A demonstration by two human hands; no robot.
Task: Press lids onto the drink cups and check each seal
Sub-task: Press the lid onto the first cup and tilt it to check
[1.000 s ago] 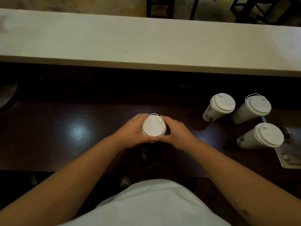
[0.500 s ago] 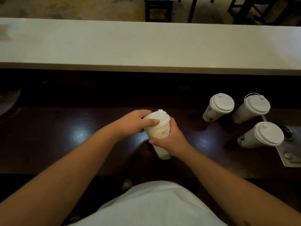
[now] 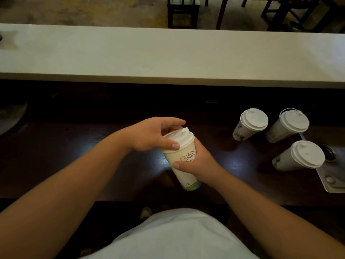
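Observation:
A tall white paper cup [image 3: 182,168] with a line drawing and a green base is lifted and tilted above the dark wooden counter [image 3: 74,152]. My right hand [image 3: 197,163] wraps around its body from the right. My left hand [image 3: 155,135] grips the white lid [image 3: 183,140] on top, thumb on the near rim and fingers curled over the far rim. Three other lidded cups stand at the right: one at the back left [image 3: 249,124], one at the back right [image 3: 288,125], one nearer [image 3: 298,156].
A pale raised bar top [image 3: 168,53] runs across the back. A metal tray [image 3: 332,178] sits at the counter's right edge beside the near cup. Dark stool and table legs [image 3: 183,14] stand beyond the bar. My white shirt fills the bottom.
The cup has been lifted off the counter and tilted toward me. My right hand went from the lid's rim to the cup's body. My left hand stayed on the lid.

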